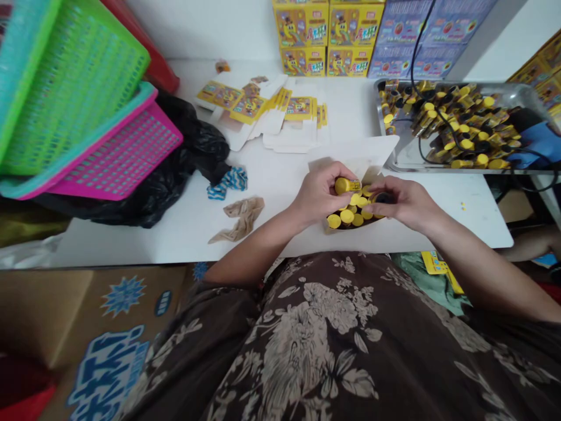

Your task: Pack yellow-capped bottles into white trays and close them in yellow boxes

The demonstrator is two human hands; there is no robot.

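Note:
Close to the table's front edge sits an open carton (329, 229), its white lid flap (372, 151) raised at the back. Several small tubes with yellow caps (346, 216) stand packed inside it. My left hand (322, 193) grips a yellow-capped tube (346, 186) between thumb and fingers, tilted on its side above the carton. My right hand (403, 202) is over the carton's right end, fingers closed around a small tube with a black end (385, 198). The fingers hide most of that tube.
A metal tray (385, 158) heaped with tubes stands back right, a black cable hanging across it. Flattened yellow cartons (249, 105) lie at the back. Stacked boxes (350, 35) line the wall. Plastic baskets (118, 152) and a black bag (193, 140) occupy the left, near crumpled brown tape (243, 216).

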